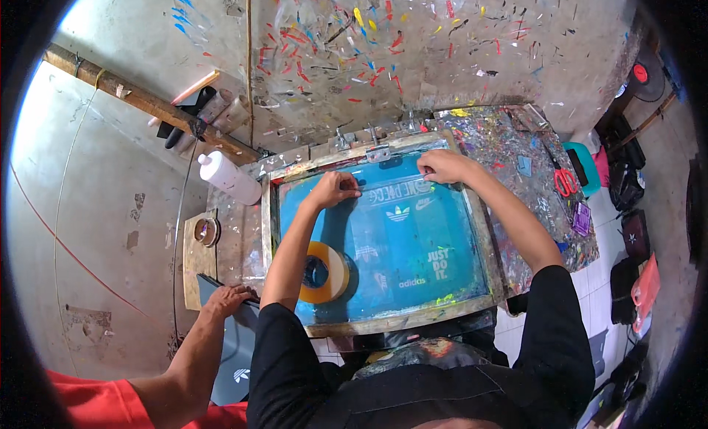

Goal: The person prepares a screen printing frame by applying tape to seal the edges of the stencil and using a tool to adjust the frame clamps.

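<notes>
A screen-printing frame (267, 226) of wood, with blue mesh (361, 274) and pale stencil designs, lies in front of me. Near its far side my left hand (335, 189) is closed, with fingertips pinched low over the mesh. My right hand (445, 166) is closed too, its fingers bent down at the far right part of the mesh. Between them a faint strip of clear tape (391, 192) spans the pale lettering; its ends are hidden by my fingers. On the mesh by my left forearm rests a yellowish roll of packing tape (337, 273).
A white bottle (230, 178) and an open tape ring (207, 231) sit left of the frame. Red scissors (566, 181) lie on the paint-spattered table (509, 230) at right. A person in red rests a hand (230, 300) on a dark panel at left. Metal hinge clamps (378, 153) hold the frame's far edge.
</notes>
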Tool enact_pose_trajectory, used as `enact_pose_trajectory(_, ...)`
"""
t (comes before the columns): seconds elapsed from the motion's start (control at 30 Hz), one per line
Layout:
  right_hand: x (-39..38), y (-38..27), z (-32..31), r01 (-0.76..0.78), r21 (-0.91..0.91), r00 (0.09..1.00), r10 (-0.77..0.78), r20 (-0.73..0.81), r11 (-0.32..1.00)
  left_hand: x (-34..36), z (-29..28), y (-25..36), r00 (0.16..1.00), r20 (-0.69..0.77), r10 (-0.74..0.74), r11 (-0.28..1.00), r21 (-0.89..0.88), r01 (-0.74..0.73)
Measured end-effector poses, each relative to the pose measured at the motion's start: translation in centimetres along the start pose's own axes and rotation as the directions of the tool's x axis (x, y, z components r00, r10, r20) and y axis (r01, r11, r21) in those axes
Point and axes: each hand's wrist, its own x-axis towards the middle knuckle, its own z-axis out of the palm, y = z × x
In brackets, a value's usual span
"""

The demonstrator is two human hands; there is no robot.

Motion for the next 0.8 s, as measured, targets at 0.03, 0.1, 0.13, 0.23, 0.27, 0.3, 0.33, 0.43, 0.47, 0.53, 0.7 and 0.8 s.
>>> enact_pose_trajectory(0.03, -0.1, 0.0, 0.0, -0.002, -0.003, 1.000, 0.002, -0.002, 1.000, 0.0, 0.1, 0.2, 1.000, 0.000, 0.005, 1.000, -0.007, -0.005)
enact_pose_trajectory(0.1, 0.1, -0.6, 0.2, 0.018, -0.020, 1.000, -0.019, -0.015, 1.000, -0.3, -0.1, -0.2, 0.998, -0.021, 0.063, 0.997, 0.056, -0.062)
enact_pose_trajectory(0.13, 0.2, -0.9, 0.3, 0.034, -0.036, 0.999, -0.035, -0.024, 0.999, -0.4, -0.1, -0.6, 0.992, -0.035, 0.123, 0.985, 0.123, -0.117)
enact_pose_trajectory(0.23, 0.2, -1.9, 0.4, 0.033, -0.067, 0.999, -0.035, -0.027, 0.997, -0.2, 0.2, 0.1, 0.984, -0.038, 0.176, 0.971, 0.170, -0.167)
enact_pose_trajectory(0.27, 0.1, -1.9, 0.7, 0.024, -0.075, 0.999, -0.026, -0.024, 0.997, -0.1, 0.4, 0.3, 0.984, -0.035, 0.172, 0.973, 0.159, -0.164)
enact_pose_trajectory(0.3, 0.0, -1.8, 1.0, 0.035, -0.111, 0.999, -0.039, -0.037, 0.993, 0.0, 0.5, 0.5, 0.975, -0.012, 0.222, 0.951, 0.224, -0.213)
enact_pose_trajectory(0.33, -0.1, -1.9, 1.3, 0.045, -0.148, 0.997, -0.053, -0.050, 0.988, 0.2, 0.6, 0.7, 0.963, 0.015, 0.269, 0.922, 0.286, -0.262)
enact_pose_trajectory(0.43, -1.3, -2.2, 3.0, 0.045, -0.271, 0.980, -0.095, -0.177, 0.961, 0.1, 1.4, 0.9, 0.937, 0.048, 0.346, 0.859, 0.384, -0.338)
enact_pose_trajectory(0.47, -1.8, -2.7, 3.6, 0.039, -0.311, 0.965, -0.116, -0.233, 0.950, -0.1, 1.6, 0.9, 0.932, 0.052, 0.359, 0.845, 0.406, -0.348)
enact_pose_trajectory(0.53, -2.7, -4.6, 3.7, -0.006, -0.306, 0.967, -0.073, -0.246, 0.952, -0.9, 1.8, 1.2, 0.941, 0.061, 0.333, 0.829, 0.457, -0.323)
enact_pose_trajectory(0.7, -4.0, -6.8, 4.7, -0.123, -0.361, 0.964, 0.024, -0.265, 0.924, -2.9, 1.9, 3.2, 0.965, 0.080, 0.251, 0.785, 0.566, -0.251)
enact_pose_trajectory(0.8, -3.4, -8.4, 4.6, -0.279, -0.404, 0.960, 0.246, -0.132, 0.871, -4.4, 1.0, 4.6, 0.989, 0.086, 0.122, 0.765, 0.627, -0.149)
